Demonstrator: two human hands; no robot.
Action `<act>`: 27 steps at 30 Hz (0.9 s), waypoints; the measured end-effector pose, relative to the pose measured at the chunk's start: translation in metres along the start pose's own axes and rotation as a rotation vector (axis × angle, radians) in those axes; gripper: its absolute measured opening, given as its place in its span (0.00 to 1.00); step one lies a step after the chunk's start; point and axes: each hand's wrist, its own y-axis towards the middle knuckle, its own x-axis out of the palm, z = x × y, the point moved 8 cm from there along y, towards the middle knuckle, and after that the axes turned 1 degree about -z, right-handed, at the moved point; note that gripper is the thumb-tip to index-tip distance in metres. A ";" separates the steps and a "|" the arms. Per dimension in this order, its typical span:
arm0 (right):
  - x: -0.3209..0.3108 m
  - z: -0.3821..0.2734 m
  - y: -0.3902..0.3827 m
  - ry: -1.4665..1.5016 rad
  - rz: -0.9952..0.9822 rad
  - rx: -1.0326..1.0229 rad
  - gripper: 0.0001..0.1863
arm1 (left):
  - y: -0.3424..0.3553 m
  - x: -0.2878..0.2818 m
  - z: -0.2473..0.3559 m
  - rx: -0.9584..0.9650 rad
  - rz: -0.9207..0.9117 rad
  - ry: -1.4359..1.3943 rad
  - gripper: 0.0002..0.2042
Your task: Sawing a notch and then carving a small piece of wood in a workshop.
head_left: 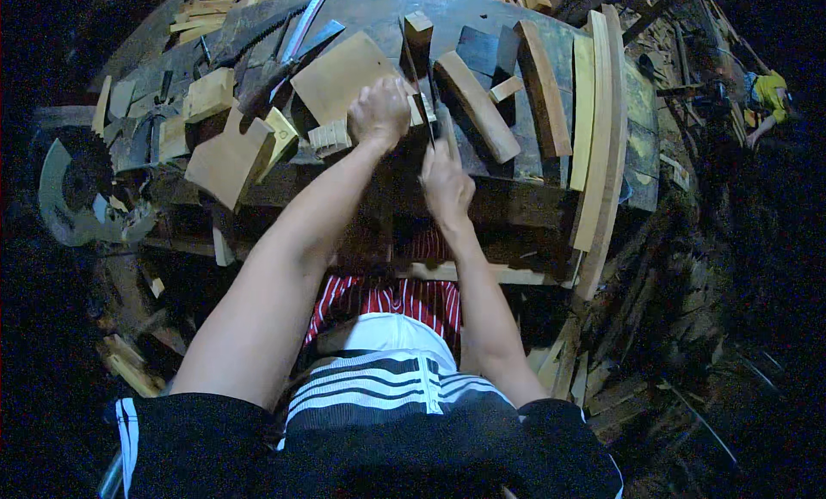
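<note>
My left hand (379, 113) is closed over a light wooden strip (329, 140) at the near edge of the workbench, pressing it down. Several narrow cuts show across the strip's left end. In my right hand (447, 185) is the grip of a handsaw (423, 103), its thin dark blade pointing away from me. The blade stands against the strip's right end, just right of my left fist. Whether its teeth are inside the wood I cannot tell. Behind my left hand lies a flat square board (340, 73).
Wooden blocks (477, 107) and a long bar (542, 90) lie right of the saw. Curved planks (602, 146) overhang the bench's right side. A wooden plane-like tool (262, 90) and shaped offcuts (228, 155) sit left. A round toothed blade (82, 181) stands far left. A person (766, 103) in yellow is far right.
</note>
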 end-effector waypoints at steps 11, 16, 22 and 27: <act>-0.003 0.008 0.009 -0.049 0.115 -0.043 0.10 | -0.003 -0.003 0.015 -0.054 -0.099 -0.015 0.16; -0.003 0.019 -0.049 -0.012 -0.164 0.067 0.11 | -0.004 -0.004 -0.002 -0.046 -0.024 -0.012 0.16; 0.003 0.014 -0.009 -0.030 -0.096 0.055 0.12 | -0.002 -0.002 0.010 -0.046 -0.084 -0.030 0.17; 0.003 0.012 -0.006 -0.057 0.055 -0.035 0.10 | -0.001 0.007 0.006 -0.041 -0.075 -0.052 0.16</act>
